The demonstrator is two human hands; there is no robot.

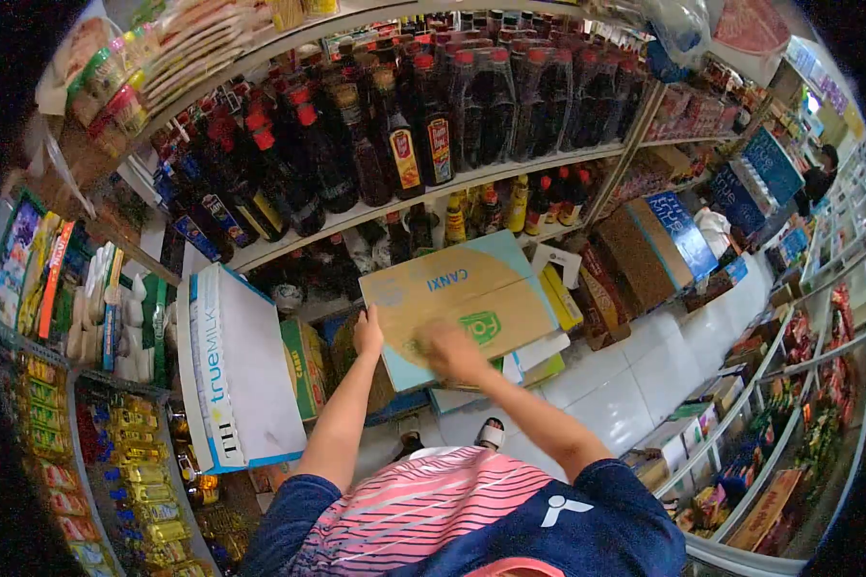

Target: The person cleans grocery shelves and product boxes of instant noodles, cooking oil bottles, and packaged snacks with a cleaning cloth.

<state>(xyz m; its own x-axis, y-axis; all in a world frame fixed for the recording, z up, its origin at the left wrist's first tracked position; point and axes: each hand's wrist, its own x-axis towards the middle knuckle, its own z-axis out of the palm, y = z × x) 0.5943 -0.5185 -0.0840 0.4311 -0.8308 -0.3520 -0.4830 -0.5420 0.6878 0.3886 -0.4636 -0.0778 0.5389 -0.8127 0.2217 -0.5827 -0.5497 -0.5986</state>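
A flat brown cardboard piece (409,296) with blue edges, "CANXI" lettering and a green logo lies in front of me, below the bottle shelf. My left hand (368,332) is at its left edge, with the fingers closed round that edge. Over its lower middle is my right hand (449,352), smeared by motion, so its fingers cannot be made out. More white, blue and green cardboard shows under the piece at its lower right. To the left stands a white "TH true MILK" carton panel (236,370).
Dark bottles with red caps fill the shelf (471,178) ahead. Cartons (659,240) stand at the right on the tiled floor (601,389). Yellow bottles (154,490) fill a lower left rack. Packets line the right shelves. A person (820,175) is far off at the right.
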